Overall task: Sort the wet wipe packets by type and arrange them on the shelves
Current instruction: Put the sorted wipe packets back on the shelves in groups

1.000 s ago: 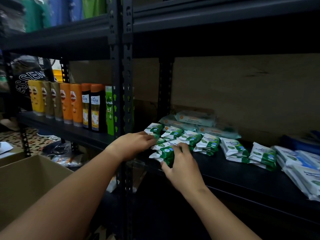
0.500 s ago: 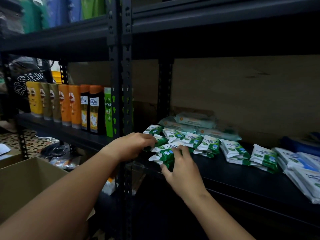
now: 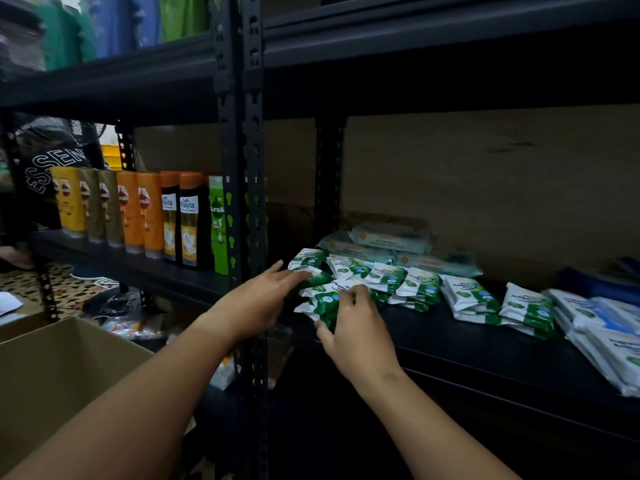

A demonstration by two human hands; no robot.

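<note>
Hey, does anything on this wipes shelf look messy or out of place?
The green-and-white wipe packets at the black shelf's left end overlap askew, one overhanging the edge; both hands are on them.

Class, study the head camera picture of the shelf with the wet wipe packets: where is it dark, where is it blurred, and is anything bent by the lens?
Head view: dim overall, the shelf nearly black; the green wet wipe packets catch the most light. The coloured items on the top shelf are blurred. The upright post bows slightly, wide-angle distortion. No glare visible.
</note>
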